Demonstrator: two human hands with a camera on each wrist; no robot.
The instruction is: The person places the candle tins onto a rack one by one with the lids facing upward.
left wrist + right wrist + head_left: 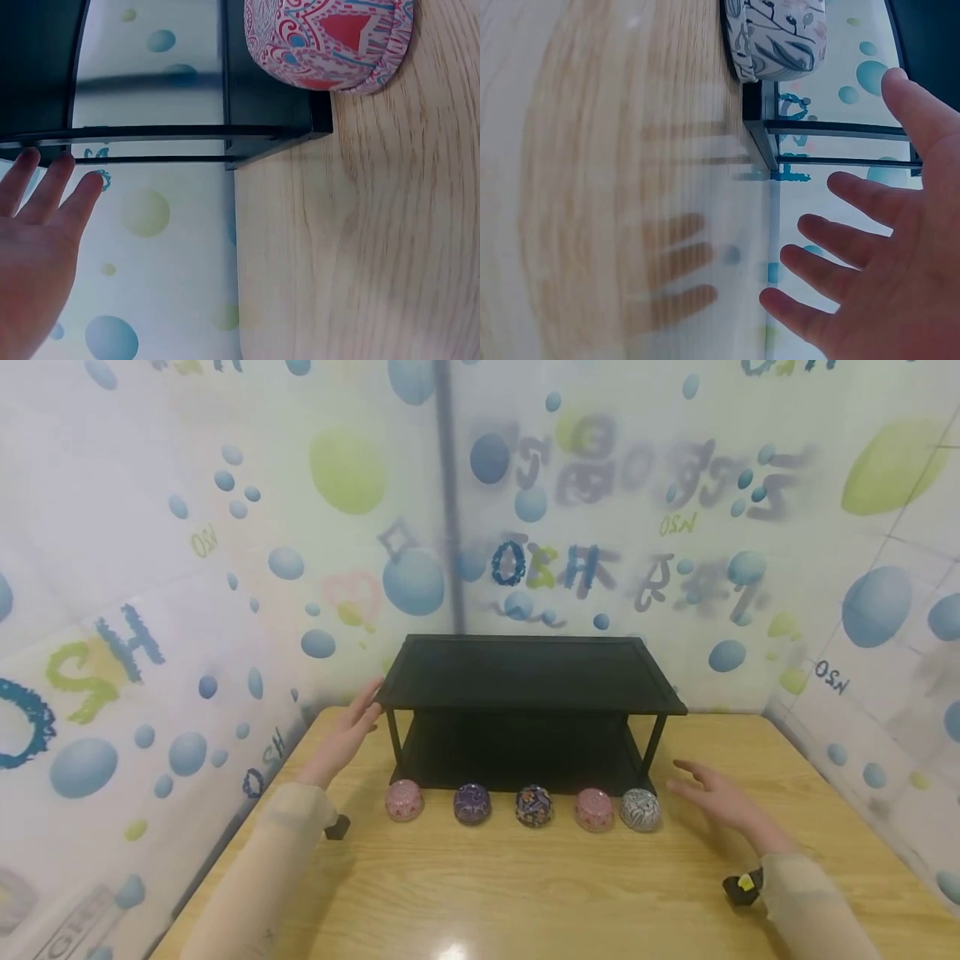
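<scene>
A black two-tier rack (525, 672) stands on the wooden table. Along its front edge sits a row of small, round, patterned, domed objects: a pink one (404, 800) at the left, a purple one (472, 804), a dark multicoloured one (534, 807), another pink one (595, 810), and a grey-and-white one (641, 810) at the right. My left hand (347, 735) is at the rack's upper left corner with fingers extended; whether they touch it I cannot tell. To the right of the rack, my right hand (723, 806) hovers over the table, fingers spread and holding nothing.
The table (480, 893) has a pale wood grain. Behind and beside it hang white walls (345, 472) printed with blue and green dots and lettering. A small black device (742, 889) is worn at the right wrist, another (337, 827) at the left.
</scene>
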